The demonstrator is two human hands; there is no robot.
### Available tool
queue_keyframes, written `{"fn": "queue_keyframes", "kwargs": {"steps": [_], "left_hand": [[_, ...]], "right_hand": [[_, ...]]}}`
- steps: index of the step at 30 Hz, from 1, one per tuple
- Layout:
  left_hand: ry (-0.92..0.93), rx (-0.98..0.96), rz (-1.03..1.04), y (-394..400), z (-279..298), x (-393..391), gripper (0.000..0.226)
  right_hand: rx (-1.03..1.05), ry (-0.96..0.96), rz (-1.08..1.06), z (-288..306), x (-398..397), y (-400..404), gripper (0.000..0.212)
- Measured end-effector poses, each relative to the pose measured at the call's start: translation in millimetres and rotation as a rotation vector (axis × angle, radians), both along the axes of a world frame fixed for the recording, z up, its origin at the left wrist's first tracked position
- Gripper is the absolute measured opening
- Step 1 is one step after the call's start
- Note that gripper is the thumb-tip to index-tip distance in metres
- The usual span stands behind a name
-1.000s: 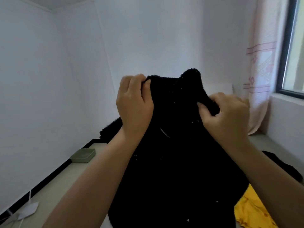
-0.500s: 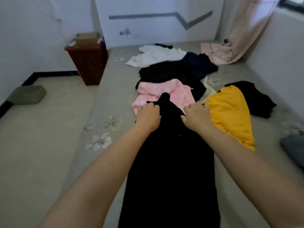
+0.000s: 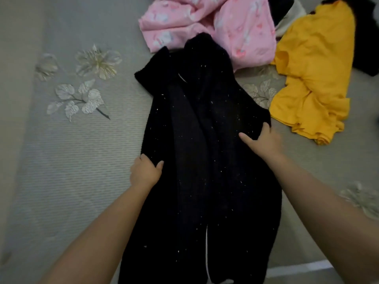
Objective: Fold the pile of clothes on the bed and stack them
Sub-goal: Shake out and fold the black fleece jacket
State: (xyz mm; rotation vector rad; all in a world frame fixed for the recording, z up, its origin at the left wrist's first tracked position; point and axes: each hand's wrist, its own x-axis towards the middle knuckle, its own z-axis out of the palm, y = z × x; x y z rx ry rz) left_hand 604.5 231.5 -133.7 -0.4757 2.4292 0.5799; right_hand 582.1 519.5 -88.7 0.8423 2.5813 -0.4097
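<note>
My left hand (image 3: pixel 144 174) and right hand (image 3: pixel 263 139) each grip a side edge of the black fleece garment (image 3: pixel 202 156), laid lengthwise on the bed (image 3: pixel 71 160). Its near hem is cut off; my fingers tuck underneath, hidden.

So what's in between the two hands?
In the head view, only the black coat lies between the left hand and the right hand; each grips an edge.

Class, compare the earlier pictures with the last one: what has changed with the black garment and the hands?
The black garment, held up a second ago, now lies flat on the bed. The left hand and right hand moved from its collar to grip its side edges. Pink and yellow clothes stayed put.
</note>
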Motion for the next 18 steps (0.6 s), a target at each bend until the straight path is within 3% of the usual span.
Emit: {"fn": "queue_keyframes", "kwargs": {"steps": [3,6,8,13,18], "left_hand": [[0.019,0.066,0.238,-1,-16,9,0.061],[0.098,0.222,0.341,-9,-13,8,0.035],[0.221,0.205,0.302,-20,-1,2,0.029],[0.543,-0.123,0.187,-80,61,-38,0.032],[0.525,-0.393,0.053,-119,89,-75,0.025]], "right_hand": [[-0.049,-0.157,-0.165,-25,0,5,0.085],[0.019,-0.165,-0.04,-35,9,5,0.039],[0.003,-0.091,0.028,-29,9,9,0.027],[0.122,0.26,0.102,39,6,44,0.025],[0.251,0.429,-0.035,86,6,106,0.04]]}}
